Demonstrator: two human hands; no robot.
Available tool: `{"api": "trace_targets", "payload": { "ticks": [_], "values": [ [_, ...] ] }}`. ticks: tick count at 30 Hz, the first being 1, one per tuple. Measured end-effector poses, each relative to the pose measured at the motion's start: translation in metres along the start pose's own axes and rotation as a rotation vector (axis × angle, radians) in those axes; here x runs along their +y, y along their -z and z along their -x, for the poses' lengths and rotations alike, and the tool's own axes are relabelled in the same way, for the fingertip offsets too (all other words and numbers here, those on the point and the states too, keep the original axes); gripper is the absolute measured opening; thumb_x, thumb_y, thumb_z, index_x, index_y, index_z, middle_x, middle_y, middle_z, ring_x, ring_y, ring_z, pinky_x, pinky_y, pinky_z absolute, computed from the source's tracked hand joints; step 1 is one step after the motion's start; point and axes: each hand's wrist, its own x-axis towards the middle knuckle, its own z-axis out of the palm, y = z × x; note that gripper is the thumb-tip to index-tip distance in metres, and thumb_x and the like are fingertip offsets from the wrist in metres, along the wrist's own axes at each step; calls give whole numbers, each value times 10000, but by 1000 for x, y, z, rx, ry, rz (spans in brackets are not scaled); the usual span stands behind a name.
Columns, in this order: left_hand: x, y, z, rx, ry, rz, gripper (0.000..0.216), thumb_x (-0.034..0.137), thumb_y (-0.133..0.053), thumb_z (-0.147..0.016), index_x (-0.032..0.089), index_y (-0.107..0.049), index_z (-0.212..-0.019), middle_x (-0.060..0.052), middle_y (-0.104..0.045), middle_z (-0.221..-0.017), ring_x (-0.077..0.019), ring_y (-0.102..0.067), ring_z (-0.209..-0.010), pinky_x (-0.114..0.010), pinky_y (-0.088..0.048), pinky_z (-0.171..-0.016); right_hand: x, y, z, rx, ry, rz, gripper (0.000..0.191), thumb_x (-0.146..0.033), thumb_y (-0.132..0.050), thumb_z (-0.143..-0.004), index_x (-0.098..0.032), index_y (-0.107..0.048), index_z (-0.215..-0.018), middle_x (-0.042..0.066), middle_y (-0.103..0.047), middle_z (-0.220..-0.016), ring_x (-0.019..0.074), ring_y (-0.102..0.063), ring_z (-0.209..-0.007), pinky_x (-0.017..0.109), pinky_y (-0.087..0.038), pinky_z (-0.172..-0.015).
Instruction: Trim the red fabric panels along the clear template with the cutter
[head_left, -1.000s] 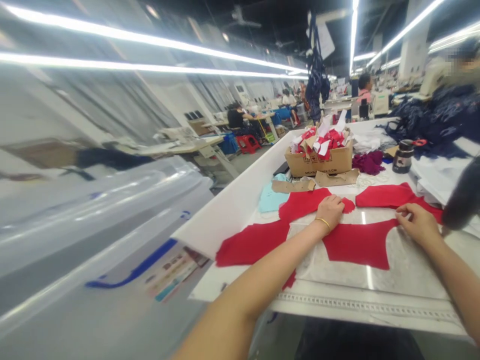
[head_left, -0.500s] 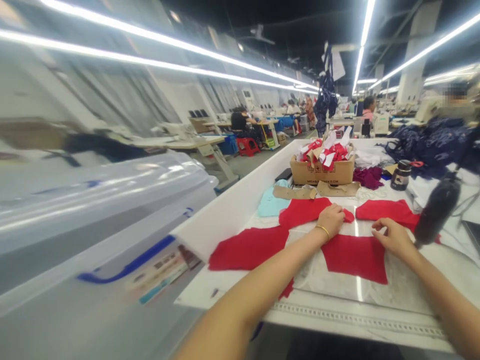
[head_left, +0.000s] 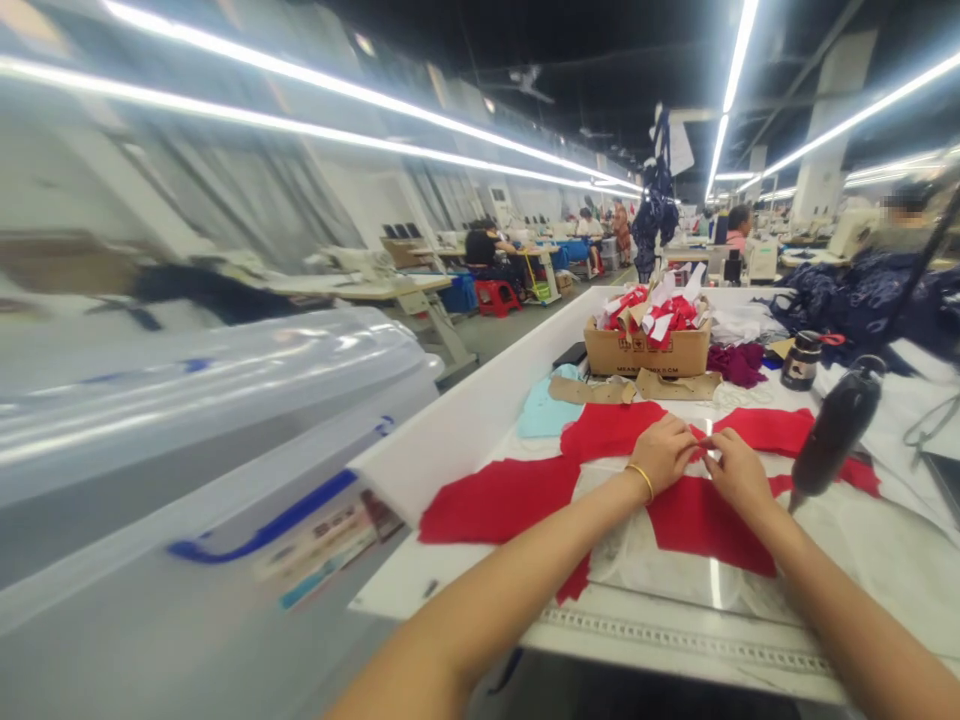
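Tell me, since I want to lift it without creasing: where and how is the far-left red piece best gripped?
Probably by its near left corner, pinched from above and from the near side. The red piece lies flat, so only an edge offers a start; the wall stands close along its left, and the left forearm runs beside its right end.

Bright light is cast by ceiling tubes; glare is thrown onto the table and clear plastic bins; the left side is stretched and blurred.
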Motion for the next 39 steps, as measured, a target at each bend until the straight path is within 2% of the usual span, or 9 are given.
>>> {"api": "trace_targets", "payload": {
  "ticks": [4,9,16,18,22,26,30,34,39],
  "values": [
    [-16,17,13,6,23,-21,117,142,-649,-923,195,-744,-881,-87,-696,-981,-247,-625,-1013,-415,-535,-973,-11,11,25,51,64,-12,278,-285,-421,-993,-206,-662,-882,102,-690,-909,240,-683,-815,339,-515,-740],
    [-41,49,46,5,97,-26,261,46,-572,-849,187,-766,-952,-114,-700,-1018,-271,-620,-1022,-460,-565,-933,-6,35,75,126,244,-43,291,-353,-426,-1014,-255,-668,-885,56,-724,-791,209,-693,-664,306,-519,-618],
    [1,93,94,-161,39,143,355,108,-526,-917,221,-765,-1155,-77,-770,-992,-218,-698,-940,-377,-595,-898,14,77,115,322,32,101,287,-490,-500,-1008,-295,-703,-955,42,-765,-822,205,-698,-607,315,-521,-560],
    [19,110,99,-275,85,326,356,154,-510,-970,236,-749,-1220,-43,-785,-1020,-179,-720,-903,-297,-594,-844,16,93,120,346,12,156,311,-530,-517,-996,-292,-717,-986,40,-763,-792,206,-695,-587,316,-492,-517],
    [42,137,90,-692,297,1025,367,400,-627,-971,163,-747,-1224,-46,-764,-940,-153,-686,-789,-213,-533,-684,21,115,123,412,-22,253,378,-538,-500,-1003,-258,-740,-1090,59,-724,-708,240,-693,-607,348,-482,-542],
    [44,120,74,-772,489,954,299,415,-671,-906,130,-740,-965,-17,-683,-748,-121,-563,-628,-220,-448,-595,38,106,112,386,67,310,366,-513,-536,-984,-234,-774,-984,72,-746,-720,213,-657,-550,323,-449,-523],
    [36,78,67,-642,567,718,330,364,-721,-843,167,-548,-642,52,-508,-588,-104,-433,-580,-235,-356,-582,50,85,95,120,-19,470,250,-409,-583,-926,-254,-777,-899,50,-699,-620,201,-573,-450,294,-309,-471],
    [28,54,66,-550,551,548,359,336,-770,-789,181,-509,-597,47,-499,-607,-128,-440,-640,-261,-338,-629,35,84,80,-240,-259,630,237,-327,-542,-986,-242,-763,-986,72,-723,-703,209,-635,-555,269,-261,-522],
    [22,48,60,-486,486,412,358,325,-795,-785,190,-527,-590,16,-562,-684,-172,-510,-733,-304,-404,-769,19,92,66,-324,-351,713,278,-318,-491,-1040,-213,-737,-1116,109,-776,-884,243,-724,-757,273,-289,-589]
  ]
}}
